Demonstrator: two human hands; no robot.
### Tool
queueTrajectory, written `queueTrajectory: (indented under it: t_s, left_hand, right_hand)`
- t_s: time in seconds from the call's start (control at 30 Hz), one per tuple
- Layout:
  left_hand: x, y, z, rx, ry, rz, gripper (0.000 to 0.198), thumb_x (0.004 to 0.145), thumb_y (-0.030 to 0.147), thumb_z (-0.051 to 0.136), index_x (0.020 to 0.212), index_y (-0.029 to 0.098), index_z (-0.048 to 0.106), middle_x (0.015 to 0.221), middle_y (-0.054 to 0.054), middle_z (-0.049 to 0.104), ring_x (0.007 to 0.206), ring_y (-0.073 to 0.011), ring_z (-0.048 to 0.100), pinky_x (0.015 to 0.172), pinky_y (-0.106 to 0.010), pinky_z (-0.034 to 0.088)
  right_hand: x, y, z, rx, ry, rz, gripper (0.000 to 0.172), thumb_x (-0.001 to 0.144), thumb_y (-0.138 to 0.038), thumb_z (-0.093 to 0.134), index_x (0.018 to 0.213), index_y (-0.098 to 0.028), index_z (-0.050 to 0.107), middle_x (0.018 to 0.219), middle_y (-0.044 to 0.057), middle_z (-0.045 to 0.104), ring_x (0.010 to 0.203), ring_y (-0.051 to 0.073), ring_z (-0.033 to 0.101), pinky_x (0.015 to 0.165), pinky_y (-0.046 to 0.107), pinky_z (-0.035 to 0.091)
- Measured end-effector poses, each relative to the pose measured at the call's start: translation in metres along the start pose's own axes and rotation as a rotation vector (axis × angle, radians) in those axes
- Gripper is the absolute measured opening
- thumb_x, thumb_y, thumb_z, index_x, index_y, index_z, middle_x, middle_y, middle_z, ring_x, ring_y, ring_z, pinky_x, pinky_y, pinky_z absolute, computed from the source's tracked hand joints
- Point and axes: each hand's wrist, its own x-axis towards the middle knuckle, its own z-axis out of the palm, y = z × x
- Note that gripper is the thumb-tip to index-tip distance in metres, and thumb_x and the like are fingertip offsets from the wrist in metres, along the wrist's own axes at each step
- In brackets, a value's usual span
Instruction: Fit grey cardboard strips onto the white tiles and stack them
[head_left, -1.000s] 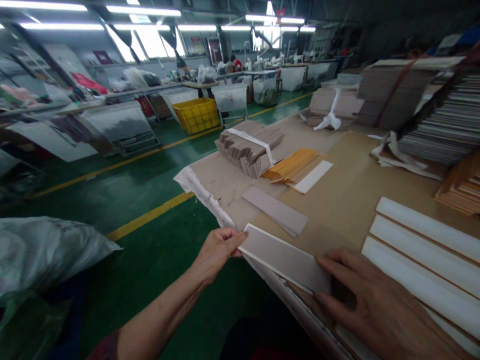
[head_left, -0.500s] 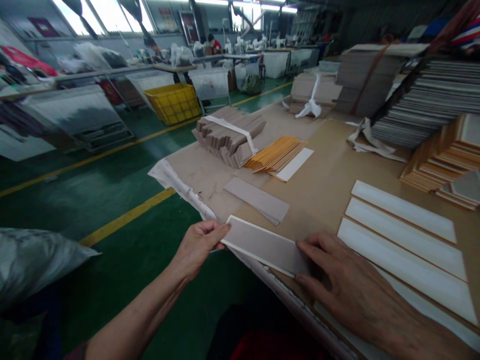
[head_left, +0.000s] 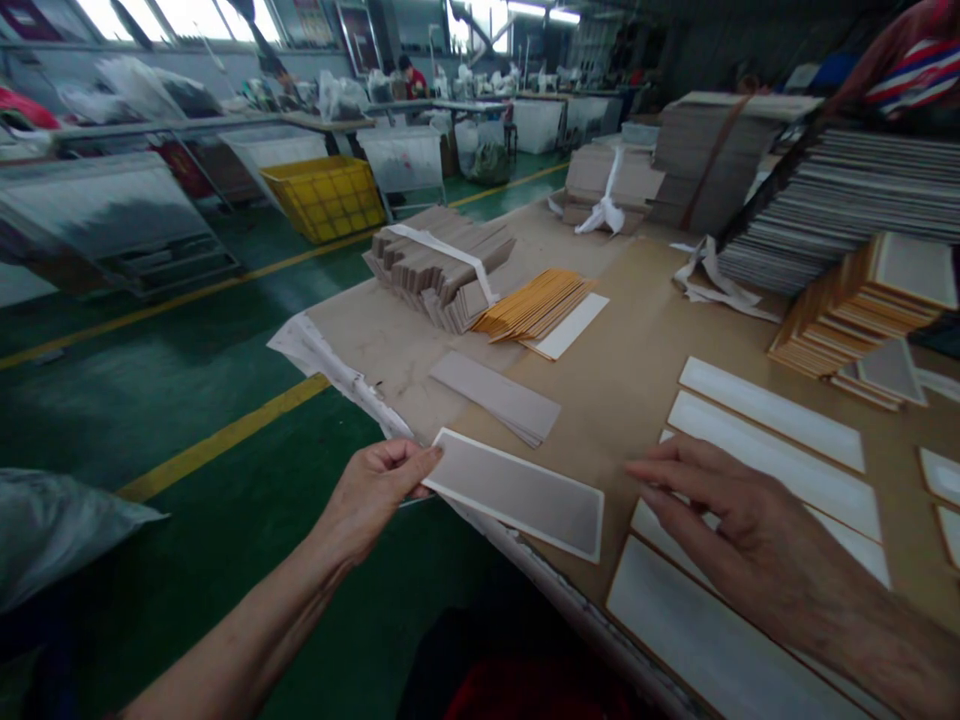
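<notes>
Between its thumb and fingers, my left hand [head_left: 375, 500] pinches the left end of a flat grey board panel with a white border [head_left: 521, 497], near the table's front edge. My right hand [head_left: 742, 535] is above the table to the right of the panel, apart from it. Its thumb and fingers are apart, with nothing seen between them. Under and beyond that hand, several white panels with orange edges [head_left: 772, 412] lie side by side, some partly covered by it. Thin grey board strips [head_left: 495, 393] lie just behind the held panel.
Farther back are a fanned orange-edged stack [head_left: 532, 308] and a tied bundle of grey boards [head_left: 442, 262]. Tall piles of boards [head_left: 855, 200] and an orange-edged pile [head_left: 847, 315] stand at the right. A yellow basket [head_left: 322, 200] sits on the green floor beyond the table [head_left: 622, 370].
My right hand has let go of the panel's right end and moved right, over the white panels. My left hand keeps its hold. The view has shifted slightly to the right.
</notes>
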Motion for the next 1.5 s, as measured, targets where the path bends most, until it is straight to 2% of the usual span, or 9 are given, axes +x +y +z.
queueTrajectory:
  t_s: [0.17,0.53,0.8,0.97,1.07,1.17,1.33,1.4,1.5]
  left_hand:
    - [-0.003,0.004,0.001,0.007,0.009,0.005,0.041,0.061,0.054,0.08,0.057,0.016,0.065,0.053,0.003,0.057,0.053,-0.0087,0.044,0.054,-0.02,0.035]
    - [-0.004,0.004,0.002,0.023,0.014,0.03,0.041,0.064,0.054,0.079,0.058,0.015,0.065,0.055,0.001,0.059,0.054,-0.0095,0.047,0.054,-0.02,0.037]
    - [-0.003,-0.001,0.003,0.005,-0.011,0.025,0.041,0.068,0.052,0.079,0.059,0.015,0.064,0.051,0.002,0.06,0.049,-0.008,0.048,0.052,-0.018,0.039]
    - [-0.015,0.01,0.0,-0.03,-0.047,0.053,0.043,0.07,0.055,0.078,0.065,0.014,0.066,0.057,-0.003,0.068,0.051,-0.0115,0.058,0.054,-0.02,0.046]
    - [-0.025,0.024,-0.003,-0.059,-0.066,0.108,0.043,0.069,0.055,0.079,0.066,0.014,0.066,0.057,-0.003,0.068,0.051,-0.0123,0.059,0.053,-0.021,0.047]
    - [-0.033,0.045,-0.004,-0.067,-0.117,0.165,0.042,0.069,0.054,0.08,0.066,0.014,0.066,0.056,-0.003,0.068,0.049,-0.0119,0.058,0.051,-0.021,0.047]
    - [-0.03,0.086,0.003,-0.01,-0.209,0.308,0.039,0.071,0.051,0.08,0.066,0.015,0.065,0.055,-0.001,0.066,0.048,-0.0106,0.058,0.051,-0.02,0.046]
    - [-0.025,0.101,0.01,0.025,-0.221,0.349,0.039,0.069,0.051,0.081,0.066,0.015,0.065,0.057,-0.001,0.066,0.048,-0.0101,0.059,0.05,-0.019,0.046]
    - [-0.019,0.113,0.028,-0.069,-0.242,0.361,0.045,0.067,0.057,0.081,0.069,0.015,0.064,0.058,-0.001,0.066,0.048,-0.0102,0.059,0.049,-0.019,0.048]
  right_hand:
    - [-0.006,-0.013,0.02,-0.077,-0.183,-0.061,0.034,0.093,-0.006,0.036,0.104,-0.018,0.065,0.099,0.009,0.057,0.091,0.024,0.054,0.076,0.041,0.051]
    - [-0.005,-0.022,0.042,-0.489,-0.23,-0.277,0.029,0.067,-0.002,0.056,0.091,-0.012,0.07,0.085,0.009,0.059,0.074,0.024,0.051,0.066,0.037,0.053]
    - [0.001,-0.034,0.048,-0.614,-0.349,-0.251,0.021,0.065,-0.003,0.059,0.076,-0.017,0.068,0.081,0.01,0.061,0.074,0.025,0.054,0.062,0.037,0.051]
    - [-0.005,-0.023,0.036,-0.451,-0.299,-0.159,0.027,0.074,-0.003,0.053,0.09,-0.018,0.07,0.085,0.007,0.064,0.075,0.026,0.058,0.067,0.042,0.053]
    - [-0.006,-0.016,0.019,-0.226,-0.068,-0.135,0.029,0.092,-0.014,0.045,0.104,-0.023,0.07,0.1,0.007,0.065,0.089,0.024,0.061,0.077,0.04,0.053]
    - [-0.001,-0.018,0.002,0.034,0.093,0.037,0.031,0.097,-0.042,0.051,0.119,-0.027,0.068,0.117,0.008,0.065,0.103,0.026,0.061,0.082,0.038,0.053]
    - [0.005,-0.03,-0.009,0.661,-0.356,0.366,0.046,0.087,-0.066,0.057,0.097,-0.025,0.074,0.09,0.004,0.071,0.082,0.024,0.065,0.067,0.031,0.049]
    - [0.002,-0.032,-0.008,0.839,-0.367,0.475,0.049,0.081,-0.069,0.062,0.082,-0.022,0.072,0.079,0.003,0.069,0.072,0.022,0.062,0.063,0.029,0.045]
    - [-0.004,-0.029,-0.005,0.945,-0.219,0.552,0.048,0.076,-0.067,0.071,0.076,-0.019,0.069,0.072,0.001,0.065,0.064,0.018,0.057,0.059,0.026,0.041]
